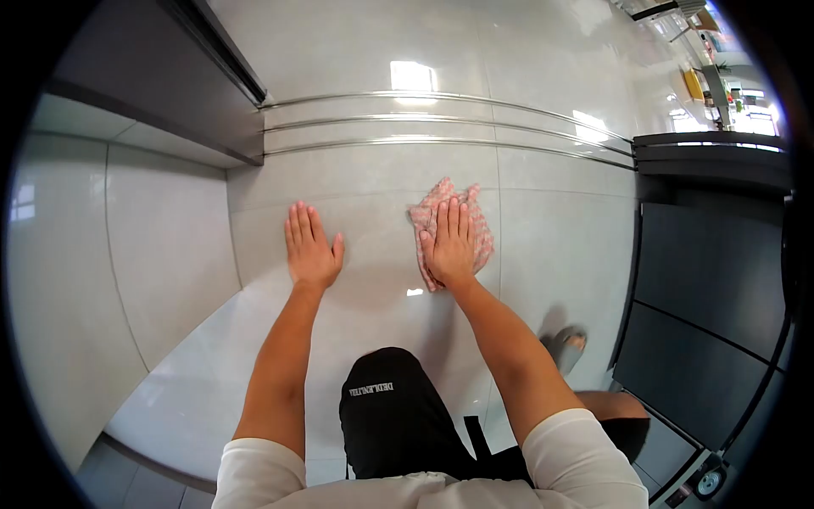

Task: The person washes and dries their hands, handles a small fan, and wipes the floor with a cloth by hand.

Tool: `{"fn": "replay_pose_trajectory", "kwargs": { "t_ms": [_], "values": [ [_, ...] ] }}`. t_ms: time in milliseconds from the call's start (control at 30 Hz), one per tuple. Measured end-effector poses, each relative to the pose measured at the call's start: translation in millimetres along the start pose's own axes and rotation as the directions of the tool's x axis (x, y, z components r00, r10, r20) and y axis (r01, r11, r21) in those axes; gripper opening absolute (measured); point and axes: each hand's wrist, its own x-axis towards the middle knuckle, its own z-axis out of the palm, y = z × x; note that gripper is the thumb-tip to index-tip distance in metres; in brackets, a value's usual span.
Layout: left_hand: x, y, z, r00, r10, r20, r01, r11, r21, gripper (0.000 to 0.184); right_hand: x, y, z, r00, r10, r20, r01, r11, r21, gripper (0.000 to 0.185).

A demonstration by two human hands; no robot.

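Observation:
My left hand [312, 253] lies flat on the light tiled floor [373, 305], its fingers stretched forward and the thumb apart. Under my right hand [451, 246] is a crumpled pink and white patterned cloth [484, 231]. That palm presses down on the cloth with the fingers extended, not wrapped round it. Cloth shows on both sides of the hand and beyond the fingertips; the part beneath the palm is hidden.
Three metal door tracks [381, 119] cross the floor ahead. A dark panel [161, 76] stands at upper left, and a dark cabinet [708, 288] at right. My knee in black fabric [390, 424] is below, and a grey slipper [563, 349] is at right.

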Motion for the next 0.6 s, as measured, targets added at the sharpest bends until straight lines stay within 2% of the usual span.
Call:
{"fn": "replay_pose_trajectory", "kwargs": {
  "t_ms": [167,200,267,300,367,400,467,500,567,600],
  "values": [
    [-3,-1,0,0.999,-0.028,0.044,0.029,0.999,-0.025,0.087,61,-17,-2,0.996,-0.084,0.034,0.085,0.996,-0.017,0.078],
    [-3,-1,-1,0.997,-0.075,0.036,0.076,0.997,-0.011,0.087,81,-25,2,0.985,-0.169,0.014,0.170,0.985,-0.023,0.077],
    [-1,-5,-2,0.995,-0.039,0.094,0.042,0.999,-0.030,0.087,119,-50,14,0.954,-0.301,-0.009,0.301,0.954,0.003,0.077],
    [-4,-6,-3,0.993,-0.088,0.084,0.089,0.996,-0.009,0.087,133,-64,15,0.939,-0.345,0.018,0.344,0.939,0.025,0.077],
    [-4,-10,-4,0.999,-0.010,0.039,0.011,0.999,-0.044,0.089,149,-85,21,0.902,-0.429,0.042,0.426,0.903,0.061,0.077],
    [-1,-14,-5,0.998,-0.059,0.021,0.059,0.998,-0.032,0.089,155,-94,26,0.882,-0.465,0.076,0.462,0.885,0.051,0.078],
    [-11,-18,-9,1.000,-0.026,0.003,0.026,0.999,-0.048,0.091,163,-111,33,0.817,-0.563,0.123,0.561,0.826,0.059,0.078],
    [-32,0,-12,0.994,-0.107,-0.008,0.106,0.994,-0.040,0.091,163,-112,31,0.779,-0.606,0.160,0.610,0.792,0.031,0.079],
    [-61,34,-18,0.906,-0.413,-0.095,0.413,0.910,-0.027,0.093,162,-117,31,0.694,-0.689,0.209,0.701,0.713,0.024,0.080],
    [-75,56,-17,0.883,-0.459,-0.104,0.459,0.888,-0.017,0.093,165,-113,30,0.662,-0.714,0.228,0.729,0.685,0.026,0.080]
  ]
}}
